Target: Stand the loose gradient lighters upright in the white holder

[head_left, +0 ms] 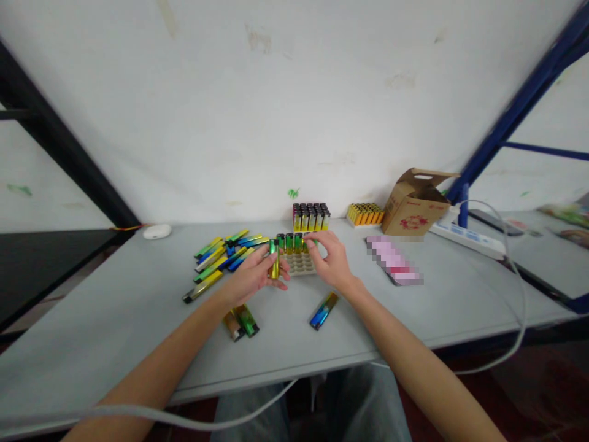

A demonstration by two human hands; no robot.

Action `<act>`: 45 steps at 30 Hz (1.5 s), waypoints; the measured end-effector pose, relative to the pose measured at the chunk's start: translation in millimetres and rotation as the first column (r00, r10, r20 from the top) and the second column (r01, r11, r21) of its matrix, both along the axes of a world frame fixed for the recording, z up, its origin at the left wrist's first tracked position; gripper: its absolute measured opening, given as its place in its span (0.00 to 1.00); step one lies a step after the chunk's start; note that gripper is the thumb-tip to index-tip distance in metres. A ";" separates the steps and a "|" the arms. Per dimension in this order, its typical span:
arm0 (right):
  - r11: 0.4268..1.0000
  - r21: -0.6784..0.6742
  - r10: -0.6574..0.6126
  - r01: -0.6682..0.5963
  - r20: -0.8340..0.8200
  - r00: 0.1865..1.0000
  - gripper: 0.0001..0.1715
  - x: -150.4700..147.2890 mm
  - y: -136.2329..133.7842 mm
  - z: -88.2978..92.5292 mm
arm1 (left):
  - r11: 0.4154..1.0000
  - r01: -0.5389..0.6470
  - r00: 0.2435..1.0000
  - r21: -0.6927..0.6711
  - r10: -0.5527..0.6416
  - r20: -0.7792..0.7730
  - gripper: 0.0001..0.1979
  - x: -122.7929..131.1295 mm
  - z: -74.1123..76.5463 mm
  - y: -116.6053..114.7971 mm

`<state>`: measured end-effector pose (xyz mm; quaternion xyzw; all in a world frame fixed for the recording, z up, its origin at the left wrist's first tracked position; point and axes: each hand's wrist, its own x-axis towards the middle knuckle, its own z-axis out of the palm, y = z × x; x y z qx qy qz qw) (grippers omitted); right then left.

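Note:
My left hand [257, 270] is closed round a shiny green-and-yellow lighter [275, 263], held upright over the table. Just right of it sits a pale tray [302, 266] with rows of round-ended slots. Several green-and-yellow lighters [289, 244] stand in its back row. At the right end of that row, my right hand [332, 261] has thumb and fingertips pinched together on a lighter [306, 244], mostly hidden by the fingers. A blue-and-gold lighter [323, 311] lies near my right forearm. By my left wrist lie a green lighter [247, 320] and a brown lighter [233, 325].
Several loose lighters [212, 270] are scattered on the left. A block of dark-topped lighters [311, 217] and a tray of orange ones [365, 214] stand by the wall. Rightward are a cardboard box [409, 205], a phone [393, 261], a power strip [469, 239] and a white cable [523, 307].

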<state>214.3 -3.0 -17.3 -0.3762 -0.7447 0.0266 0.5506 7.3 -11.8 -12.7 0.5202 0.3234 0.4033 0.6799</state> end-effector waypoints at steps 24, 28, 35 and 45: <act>0.924 -0.312 0.069 -0.222 -0.435 0.898 0.11 -21.3 7.6 -0.6 | 0.937 -0.213 0.937 0.278 0.276 -0.213 0.23 3.1 -4.7 10.4; 0.950 -0.282 0.007 -0.133 -0.409 0.913 0.11 -14.3 13.3 -2.0 | 0.873 -0.339 0.867 0.351 0.435 -0.243 0.22 -1.6 -3.0 15.2; 0.983 -0.182 -0.016 0.007 -0.050 0.999 0.06 -23.5 11.6 -12.4 | 0.761 -0.497 0.743 0.416 0.621 -0.249 0.12 -14.2 4.7 18.7; 0.992 -0.110 -0.036 0.060 0.209 0.977 0.10 -24.5 13.4 -16.0 | 0.826 -0.308 0.817 0.471 0.484 -0.313 0.08 -33.8 9.4 27.3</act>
